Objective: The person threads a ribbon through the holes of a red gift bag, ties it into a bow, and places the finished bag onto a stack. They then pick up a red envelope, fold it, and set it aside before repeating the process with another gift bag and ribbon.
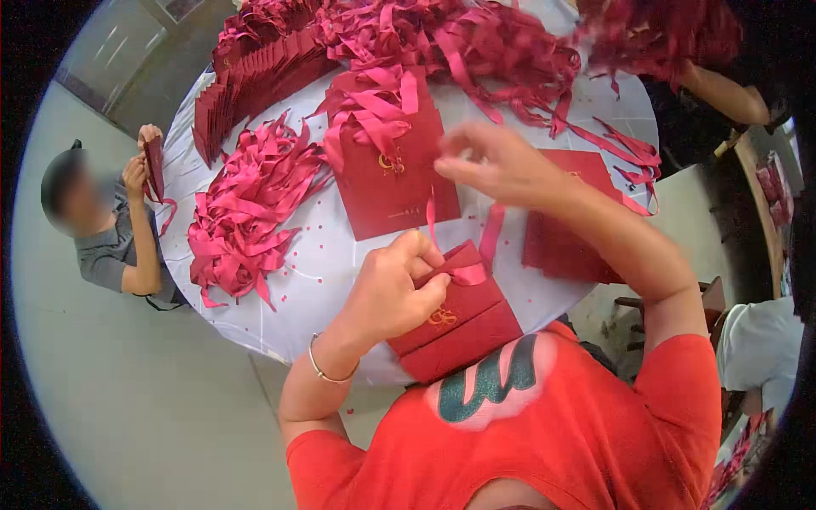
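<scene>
Over the red shirt (544, 425), the left hand (395, 293) pinches the ribbon (469, 274) onto the card (459, 327); beyond it, the right hand (501, 166) pinches the ribbon's end.

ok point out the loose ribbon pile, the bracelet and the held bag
ribbon pile (246, 221), head view, middle of heap
bracelet (320, 367), head view, band under wrist
held bag (476, 327), head view, front face

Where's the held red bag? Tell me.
Head view, lower centre: the red bag sits at the white table's near edge, gripped by the left hand, its ribbon pinched by the right hand.
</scene>
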A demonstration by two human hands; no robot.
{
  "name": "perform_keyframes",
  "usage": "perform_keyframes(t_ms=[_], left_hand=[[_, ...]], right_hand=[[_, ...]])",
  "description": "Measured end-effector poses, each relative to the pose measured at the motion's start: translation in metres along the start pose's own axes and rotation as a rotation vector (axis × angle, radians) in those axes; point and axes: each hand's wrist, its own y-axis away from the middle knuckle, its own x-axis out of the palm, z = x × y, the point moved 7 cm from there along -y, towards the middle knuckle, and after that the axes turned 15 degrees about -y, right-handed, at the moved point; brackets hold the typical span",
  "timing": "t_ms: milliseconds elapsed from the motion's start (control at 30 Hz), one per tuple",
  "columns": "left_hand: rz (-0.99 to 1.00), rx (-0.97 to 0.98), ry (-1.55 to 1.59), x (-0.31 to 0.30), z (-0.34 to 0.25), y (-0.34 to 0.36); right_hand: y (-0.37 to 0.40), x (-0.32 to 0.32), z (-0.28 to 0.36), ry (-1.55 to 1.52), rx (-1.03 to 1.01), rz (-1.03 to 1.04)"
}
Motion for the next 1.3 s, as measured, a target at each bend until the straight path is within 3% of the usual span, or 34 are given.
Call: perform_keyframes(t_ms=[100, 133, 267, 333, 367, 467, 533, 567, 633, 733, 767, 867, 1100, 1133, 1233, 1300], left_hand=[[0.036, -0.052, -0.022, 0.001, 0.008, -0.002], [0.031, -0.052, -0.021, 0.000, 0.008, -0.003], [0.081, -0.025, -0.015, 0.004, 0.007, -0.005], [0.102, -0.042, -0.015, 0.007, 0.012, -0.006], [0.114, -0.069, 0.016, 0.009, 0.016, -0.006], [0.125, -0.111, 0.041, 0.013, 0.027, -0.008], [0.114, -0.138, 0.045, 0.012, 0.028, -0.009], [0.107, -0.151, 0.018, 0.010, 0.025, -0.010], [0.096, -0.167, -0.006, 0.008, 0.027, -0.011], [0.055, -0.183, -0.037, 0.007, 0.033, -0.015], [0.050, -0.204, -0.062, 0.006, 0.033, -0.015], [0.006, -0.231, -0.064, 0.008, 0.041, -0.018], [0.041, -0.202, -0.099, 0.018, 0.045, -0.022], [0.037, -0.206, -0.099, 0.017, 0.044, -0.021], [0.062, -0.148, -0.138, 0.017, 0.037, -0.020], [0.052, -0.045, -0.197, 0.019, 0.037, -0.019]], right_hand=[[0.043, 0.014, -0.009, -0.014, 0.282, 0.344], [0.056, 0.020, -0.012, -0.046, 0.198, 0.450], [0.068, 0.023, -0.023, -0.111, 0.201, 0.411], [0.069, 0.024, -0.018, -0.458, 0.182, 0.347], [0.068, 0.024, -0.017, -0.460, 0.178, 0.344], [0.073, 0.028, -0.016, -0.354, 0.288, 0.420], [0.068, 0.016, 0.002, 0.043, 0.213, 0.485], [0.069, 0.009, 0.007, 0.092, 0.062, 0.491], [0.072, -0.006, 0.025, -0.030, 0.160, 0.493], [0.079, -0.034, 0.036, -0.096, 0.097, 0.405], [0.082, -0.041, 0.035, -0.280, 0.207, 0.368], [0.087, -0.062, 0.037, -0.549, 0.101, 0.225], [0.087, -0.042, 0.041, -0.874, -0.063, 0.107], [0.086, -0.044, 0.031, -0.694, -0.138, -0.042], [0.081, -0.047, 0.024, -0.683, -0.139, -0.123], [0.075, -0.039, 0.054, -0.358, -0.438, -0.144]])
